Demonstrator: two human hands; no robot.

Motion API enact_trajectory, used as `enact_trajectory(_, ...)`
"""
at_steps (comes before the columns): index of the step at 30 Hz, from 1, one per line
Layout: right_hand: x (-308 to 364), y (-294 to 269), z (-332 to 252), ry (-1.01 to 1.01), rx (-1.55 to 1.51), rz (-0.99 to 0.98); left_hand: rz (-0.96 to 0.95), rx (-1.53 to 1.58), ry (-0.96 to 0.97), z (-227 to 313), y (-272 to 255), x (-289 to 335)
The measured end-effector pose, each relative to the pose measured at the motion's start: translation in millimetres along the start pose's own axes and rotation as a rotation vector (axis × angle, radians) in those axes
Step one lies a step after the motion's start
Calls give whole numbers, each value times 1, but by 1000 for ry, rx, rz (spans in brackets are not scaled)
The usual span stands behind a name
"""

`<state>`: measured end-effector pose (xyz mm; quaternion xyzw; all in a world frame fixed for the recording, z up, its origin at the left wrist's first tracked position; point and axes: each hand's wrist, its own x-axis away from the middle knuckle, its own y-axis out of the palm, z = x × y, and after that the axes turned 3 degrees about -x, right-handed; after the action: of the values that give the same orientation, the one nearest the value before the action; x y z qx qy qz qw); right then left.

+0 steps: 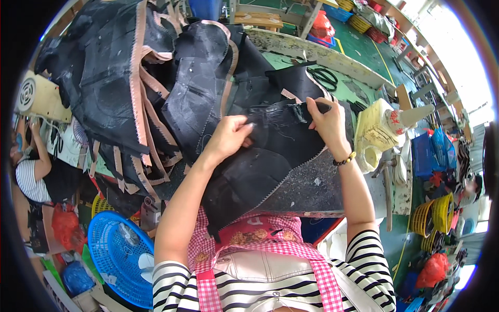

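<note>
Right hand [325,119]: fingers curled round a dark-handled tool [323,107], its end low over the black piece. Left hand [234,136]: thumb and fingertips drawn together, blurred; cannot tell whether anything is pinched. Black piece [260,174]: under both hands, mid-surface [317,187], its lower tip drooping past the near edge. Judged light, soft and floppy, unlikely to break; best held flat by its outer zigzag-cut border, clear of the whitish smears, possibly tacky. Left end of surface: heap of black pieces [109,88] with tan strips. Toward far edge: black-handled scissors [325,78]. Right edge: cream container [370,132], red marking beside it; no brand made out.
</note>
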<state>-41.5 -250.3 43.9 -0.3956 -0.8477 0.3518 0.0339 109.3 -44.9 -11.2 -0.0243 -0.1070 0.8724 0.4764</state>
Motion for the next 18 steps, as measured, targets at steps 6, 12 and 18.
enact_trajectory(6, -15, -26, 0, 151, -170, -158, 143, -1014, 510, 62, 82, 49)
enact_trajectory(12, -24, -22, 15, -121, 18, -216, -106, -1296, 498, 17, 120, 47)
enact_trajectory(18, 11, -59, 54, -553, -10, -350, -333, -1362, 471, 38, 105, 49)
